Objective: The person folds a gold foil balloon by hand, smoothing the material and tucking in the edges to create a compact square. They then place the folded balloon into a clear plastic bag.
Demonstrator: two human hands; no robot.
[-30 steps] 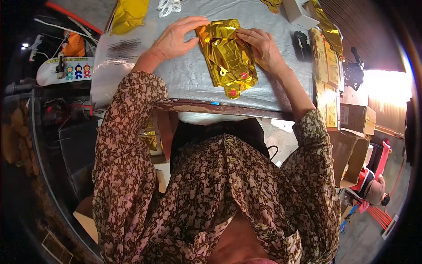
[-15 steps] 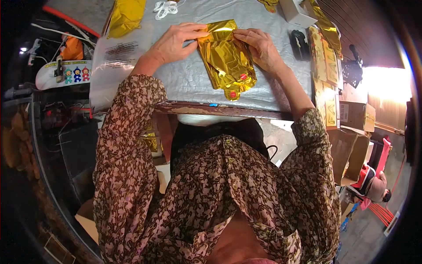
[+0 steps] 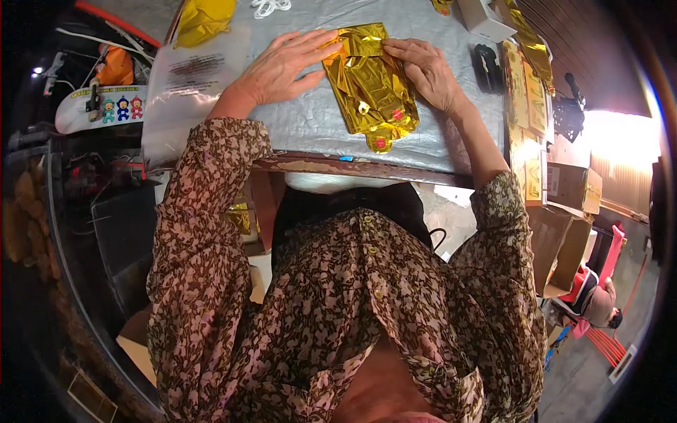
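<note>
Fingers, left hand [image 3: 282, 69]: spread, long and nearly flat, tips on top left corner of my foil; thumb out to the side, pointing at its left edge. Not closed on anything.
Fingers, right hand [image 3: 431, 70]: bent, tips at the foil's upper right edge. Can't tell if I'm pinching it or just pressing.
Gold foil [image 3: 370, 88]: flat on the tabletop between my hands, wrinkled, crease across the upper part. Rounded tab [image 3: 379, 139] at the near end, red spot on it, another red spot just above. Small pale piece [image 3: 363, 108] left of that.
Tabletop [image 3: 296, 134]: silver-grey covering, worn reddish-brown front edge, small blue bit [image 3: 346, 158] on the edge.
Plastic sheet [image 3: 166, 116]: clear, printed, left side.
Black item [image 3: 486, 67]: right of my right hand, apart from it.
Yellow foil [image 3: 204, 22]: far left, beyond the sheet.
White cord [image 3: 271, 8]: bundled, far side, beyond my left hand.
White box [image 3: 486, 20]: far right corner area.
Co-worker [image 3: 601, 304]: off to the right, bent over, well apart from me.
</note>
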